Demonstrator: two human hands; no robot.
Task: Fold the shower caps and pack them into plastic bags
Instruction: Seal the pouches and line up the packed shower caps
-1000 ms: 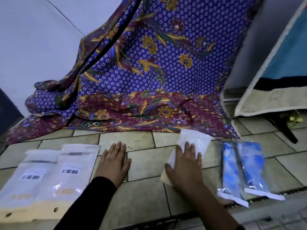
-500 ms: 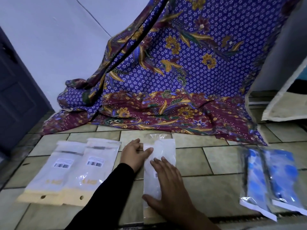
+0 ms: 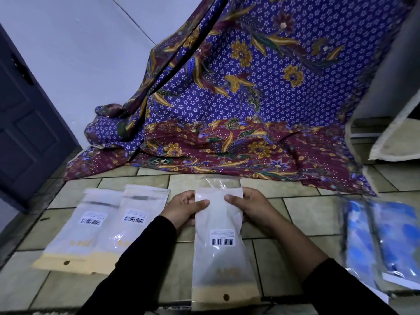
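A frosted white plastic bag (image 3: 219, 242) with a barcode label and a tan hole-punched end lies lengthwise on the tiled floor in front of me. My left hand (image 3: 183, 206) pinches its far left edge, thumb on top. My right hand (image 3: 250, 205) pinches the far right edge the same way. The bag's clear flap sticks out beyond my fingers. Two more white bags (image 3: 100, 226) lie side by side at the left. Two blue shower caps in clear bags (image 3: 377, 242) lie at the right.
A purple and maroon batik cloth (image 3: 238, 114) hangs down the wall and spreads on the floor behind the bags. A dark door (image 3: 25, 123) stands at the left. A pale padded board (image 3: 395, 137) leans at the right.
The white bag slid from the right to the centre. My right hand, flat on it before, now pinches its far edge, and my left hand came off the floor to pinch the other side.
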